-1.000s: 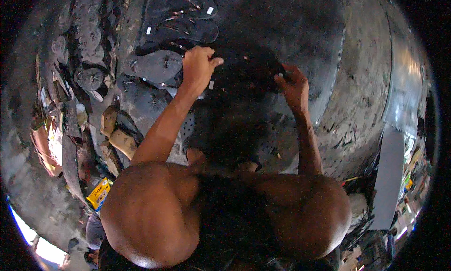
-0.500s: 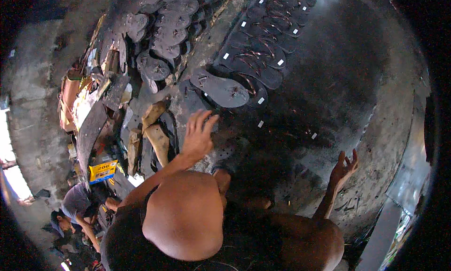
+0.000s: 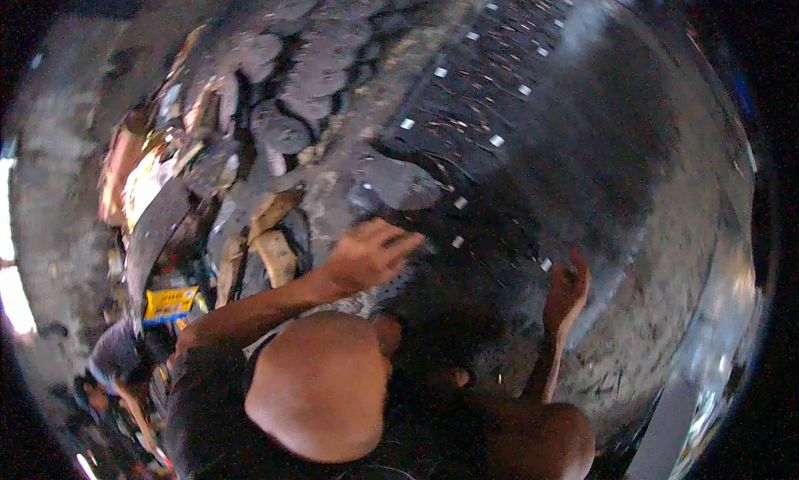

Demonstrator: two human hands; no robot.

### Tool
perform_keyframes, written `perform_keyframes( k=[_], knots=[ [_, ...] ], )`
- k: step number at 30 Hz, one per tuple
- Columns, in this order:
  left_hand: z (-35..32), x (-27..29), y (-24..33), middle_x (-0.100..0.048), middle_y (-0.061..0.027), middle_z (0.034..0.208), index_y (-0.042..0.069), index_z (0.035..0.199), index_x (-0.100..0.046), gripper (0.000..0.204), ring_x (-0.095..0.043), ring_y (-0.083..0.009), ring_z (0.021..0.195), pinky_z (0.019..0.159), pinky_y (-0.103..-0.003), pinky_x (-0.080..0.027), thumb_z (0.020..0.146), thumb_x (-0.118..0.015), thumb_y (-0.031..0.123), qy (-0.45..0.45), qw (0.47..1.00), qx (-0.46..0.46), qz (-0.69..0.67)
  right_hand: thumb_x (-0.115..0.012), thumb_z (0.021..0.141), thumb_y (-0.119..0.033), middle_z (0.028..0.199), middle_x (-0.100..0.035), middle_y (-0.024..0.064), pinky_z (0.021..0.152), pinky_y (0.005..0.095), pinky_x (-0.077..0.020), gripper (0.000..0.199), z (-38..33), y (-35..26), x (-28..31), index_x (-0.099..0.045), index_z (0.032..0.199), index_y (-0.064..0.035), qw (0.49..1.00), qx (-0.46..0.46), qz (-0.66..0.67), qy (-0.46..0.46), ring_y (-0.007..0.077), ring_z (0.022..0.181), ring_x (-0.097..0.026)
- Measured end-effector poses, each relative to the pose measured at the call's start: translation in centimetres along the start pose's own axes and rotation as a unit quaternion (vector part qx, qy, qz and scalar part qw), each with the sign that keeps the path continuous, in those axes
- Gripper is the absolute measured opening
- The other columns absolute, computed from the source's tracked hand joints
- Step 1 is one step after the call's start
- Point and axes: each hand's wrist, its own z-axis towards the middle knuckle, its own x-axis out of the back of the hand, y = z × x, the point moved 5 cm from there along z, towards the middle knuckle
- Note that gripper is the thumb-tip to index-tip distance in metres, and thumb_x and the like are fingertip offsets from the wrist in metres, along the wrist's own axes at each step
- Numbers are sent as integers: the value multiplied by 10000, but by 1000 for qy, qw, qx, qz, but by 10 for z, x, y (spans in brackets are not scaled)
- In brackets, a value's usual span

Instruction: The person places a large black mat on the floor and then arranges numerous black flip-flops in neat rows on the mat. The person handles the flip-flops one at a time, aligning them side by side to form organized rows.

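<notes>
My left hand [image 3: 374,254] is in the middle of the view, blurred, with its fingers stretched out and apart. It hovers just in front of a grey flip-flop [image 3: 395,183], and I see nothing in its grip. Farther right, my right hand [image 3: 568,293] is raised with loosely bent fingers, apart and holding nothing visible. Closest to its fingertips is a dark flip-flop with a white label [image 3: 546,264], much of it lost in shadow. A row of dark flip-flops [image 3: 454,122] with thin straps and white labels runs away from me.
Stacked grey soles [image 3: 320,72] lie at the far left. Wooden foot-shaped blocks [image 3: 273,251] sit left of my left hand, near a yellow and blue packet [image 3: 171,304]. Another person [image 3: 125,355] bends at lower left. Dark matting [image 3: 599,139] spreads to the right.
My left hand has moved right and slightly nearer. My right hand has moved left and a little farther away, toward the labelled flip-flop. The whole view has shifted and blurred.
</notes>
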Motion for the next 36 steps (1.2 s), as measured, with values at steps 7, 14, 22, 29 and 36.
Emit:
perform_keyframes(
  k=[7, 14, 22, 29, 36],
  knots=[
    [-74, -68, -4, -671, -134, 1357, 137, 1357, -663, 465, -638, -380, 1218, 1025, -487, -537, 951, -751, 346, -17, 983, 76, -168, -684, 988, -41, 1348, -663, 159, 925, 381, -564, 442, -31, 0, -2, -602, 1422, -23, 916, 125, -378, -47, 224, 1105, -661],
    [-27, 51, -226, -624, -188, 1377, 60, 1378, -597, 534, -576, -415, 1282, 1099, -485, -463, 880, -780, 119, 235, 927, 287, 53, -676, 1023, -68, 1451, -611, 164, 963, 386, -560, 439, 18, -25, 10, -579, 1445, 1, 933, 95, -345, -27, 240, 1200, -636],
    [191, 73, -285, -538, -203, 1451, 9, 1493, -469, 775, -471, -424, 1380, 1184, -510, -368, 870, -838, 284, 343, 910, 223, 67, -672, 1015, -93, 1408, -634, 145, 931, 381, -545, 449, 39, -34, -7, -592, 1453, -37, 965, 33, -260, -8, 209, 1080, -652],
    [295, 50, -329, -232, -194, 1684, 100, 1673, -137, 1266, -218, -458, 1556, 1237, -707, -168, 718, -932, 337, 260, 848, 450, 103, -705, 983, -103, 1417, -628, 108, 873, 366, -527, 485, 23, -48, -39, -577, 1445, -33, 944, 4, -329, 1, 176, 973, -622],
    [223, 75, -344, -491, -137, 1595, 144, 1571, -459, 753, -523, -396, 1402, 1179, -562, -416, 873, -736, 86, 199, 918, 312, 145, -718, 991, -134, 1414, -619, 106, 872, 356, -527, 475, 5, -20, -11, -578, 1428, -11, 974, -5, -227, 14, 173, 980, -605]
  ],
)
